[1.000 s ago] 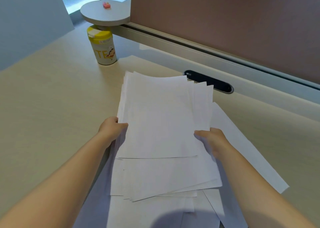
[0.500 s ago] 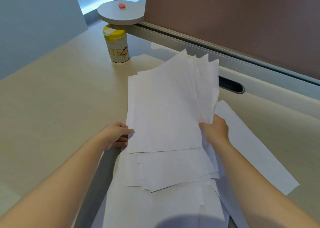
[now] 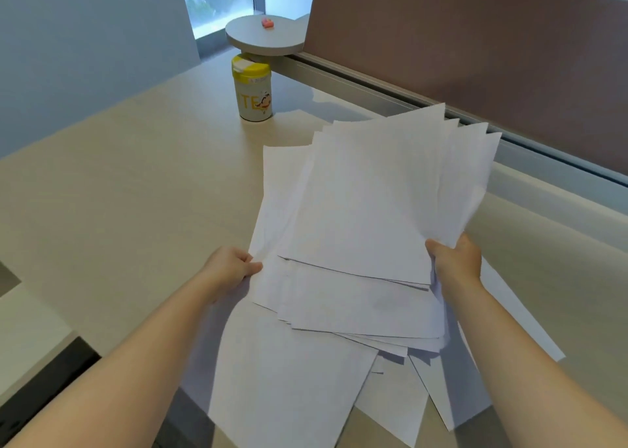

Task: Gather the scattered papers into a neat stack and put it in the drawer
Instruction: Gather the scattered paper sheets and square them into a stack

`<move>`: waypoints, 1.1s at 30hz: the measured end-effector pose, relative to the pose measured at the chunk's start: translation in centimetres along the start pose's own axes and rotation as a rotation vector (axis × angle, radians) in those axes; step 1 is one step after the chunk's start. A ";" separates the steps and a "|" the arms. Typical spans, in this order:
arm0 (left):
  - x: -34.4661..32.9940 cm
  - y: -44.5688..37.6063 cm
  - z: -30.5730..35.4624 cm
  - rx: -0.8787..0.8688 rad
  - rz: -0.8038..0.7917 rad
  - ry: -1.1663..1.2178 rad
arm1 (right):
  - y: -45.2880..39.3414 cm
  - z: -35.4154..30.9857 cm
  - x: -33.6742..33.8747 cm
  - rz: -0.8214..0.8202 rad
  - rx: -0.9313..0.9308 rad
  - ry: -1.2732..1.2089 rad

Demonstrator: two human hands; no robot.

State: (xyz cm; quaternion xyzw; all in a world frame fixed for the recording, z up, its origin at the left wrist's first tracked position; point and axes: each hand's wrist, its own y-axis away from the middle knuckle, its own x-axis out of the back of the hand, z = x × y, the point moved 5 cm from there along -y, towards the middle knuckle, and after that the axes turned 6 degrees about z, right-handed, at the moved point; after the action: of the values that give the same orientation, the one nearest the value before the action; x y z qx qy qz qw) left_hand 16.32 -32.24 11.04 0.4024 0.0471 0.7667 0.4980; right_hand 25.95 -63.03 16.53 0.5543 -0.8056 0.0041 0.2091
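A loose, fanned bundle of white papers (image 3: 367,209) is lifted above the beige desk (image 3: 119,209), its far edge tilted up. My left hand (image 3: 232,266) pinches the bundle's left edge. My right hand (image 3: 455,260) grips its right edge, thumb on top. The sheets are uneven, with corners sticking out at the top right and bottom. More white sheets (image 3: 285,386) lie flat on the desk under the bundle, near the front edge. No drawer is in view.
A yellow-lidded canister (image 3: 253,90) stands at the back of the desk, below a round grey shelf (image 3: 265,36) with a small pink item (image 3: 267,23). A brown partition (image 3: 475,46) runs along the right. A dark gap (image 3: 40,393) shows at the desk's front left.
The bundle has risen off the desk and tilted up further, its far corners fanning to the right. Both hands have moved right with it, and the view has shifted.
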 end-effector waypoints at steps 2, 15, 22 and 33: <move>1.2 -0.2 -0.2 -0.003 0.113 0.044 | -0.2 0.2 0.7 0.013 -0.040 -0.063; 0.2 -5.4 3.1 0.091 0.241 0.391 | -1.9 2.4 -2.4 -0.150 -0.238 -0.128; -1.4 -5.5 4.3 0.142 -0.093 0.468 | -2.1 2.7 -6.3 -0.396 -0.319 0.013; 0.2 -8.2 4.2 0.106 -0.239 0.343 | -4.8 1.9 -7.9 -0.263 -0.154 0.299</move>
State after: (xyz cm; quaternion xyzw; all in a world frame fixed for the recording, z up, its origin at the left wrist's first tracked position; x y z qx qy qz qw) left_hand 25.05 -29.34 10.07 0.2832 0.2191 0.7558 0.5482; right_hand 31.96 -58.30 11.00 0.6301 -0.6844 -0.0025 0.3669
